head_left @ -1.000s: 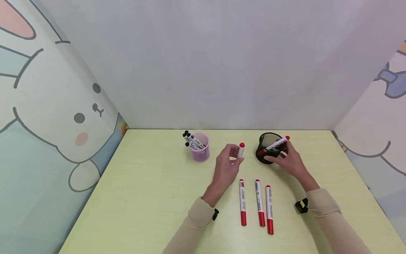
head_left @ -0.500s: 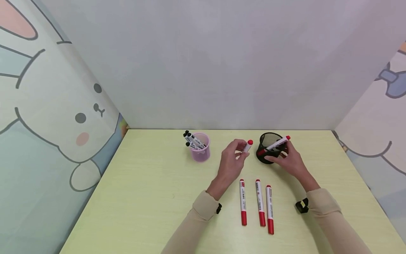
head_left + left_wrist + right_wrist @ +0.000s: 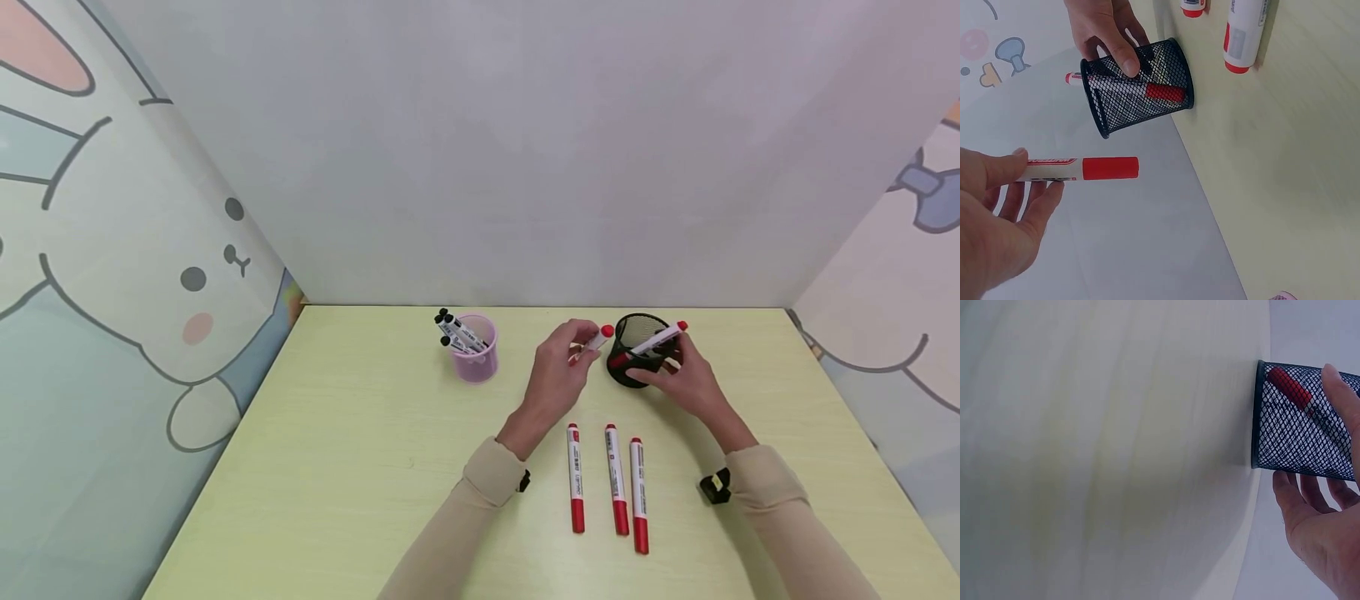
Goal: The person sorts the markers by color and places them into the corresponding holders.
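Observation:
My left hand (image 3: 557, 375) pinches a red-capped white marker (image 3: 1110, 168) between thumb and fingers, beside the black mesh pen cup (image 3: 626, 372). In the left wrist view the marker's red cap points toward the table side, apart from the cup. My right hand (image 3: 686, 379) grips the mesh cup's side, thumb on the near wall and fingers around the far one. Inside the cup one red marker (image 3: 660, 337) leans against the rim; its red cap (image 3: 1290, 387) shows through the mesh near the bottom.
Three red markers, a left one (image 3: 575, 477), a middle one (image 3: 617, 479) and a right one (image 3: 638, 496), lie on the pale yellow table (image 3: 337, 467) in front of the cup. A pink cup (image 3: 476, 367) with several black-capped markers (image 3: 461, 332) stands left, near the back wall.
My left hand has moved right and slightly away from me with its marker, tilting it toward the mesh cup. The right hand and the cup have stayed in place.

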A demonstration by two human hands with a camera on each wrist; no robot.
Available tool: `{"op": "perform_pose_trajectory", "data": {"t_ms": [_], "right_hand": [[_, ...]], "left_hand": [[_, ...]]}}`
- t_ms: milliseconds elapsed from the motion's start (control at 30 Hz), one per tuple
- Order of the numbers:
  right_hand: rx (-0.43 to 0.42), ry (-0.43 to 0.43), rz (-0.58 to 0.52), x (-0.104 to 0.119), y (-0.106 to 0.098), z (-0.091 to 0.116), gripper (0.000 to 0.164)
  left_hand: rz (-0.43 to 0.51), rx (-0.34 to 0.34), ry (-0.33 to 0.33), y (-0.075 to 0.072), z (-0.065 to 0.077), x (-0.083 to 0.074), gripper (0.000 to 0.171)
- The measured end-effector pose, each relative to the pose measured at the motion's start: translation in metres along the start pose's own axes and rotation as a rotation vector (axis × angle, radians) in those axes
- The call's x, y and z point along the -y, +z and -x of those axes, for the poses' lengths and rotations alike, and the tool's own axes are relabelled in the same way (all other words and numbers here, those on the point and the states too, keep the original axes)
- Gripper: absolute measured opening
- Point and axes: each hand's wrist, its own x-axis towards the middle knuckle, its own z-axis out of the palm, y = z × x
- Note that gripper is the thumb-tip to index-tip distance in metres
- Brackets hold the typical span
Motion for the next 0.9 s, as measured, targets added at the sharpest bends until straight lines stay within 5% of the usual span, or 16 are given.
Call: {"op": "perform_pose_trajectory", "data": {"t_ms": [600,900], "right_hand": [[0.011,0.004,-0.011,0.003,-0.001,0.002,0.089],[0.020,0.009,-0.021,0.005,-0.001,0.003,0.093]], "left_hand": [[0.023,0.071,0.110,0.007,-0.021,-0.002,0.032],[0.052,0.092,0.230,0.009,-0.031,-0.005,0.030]]}}
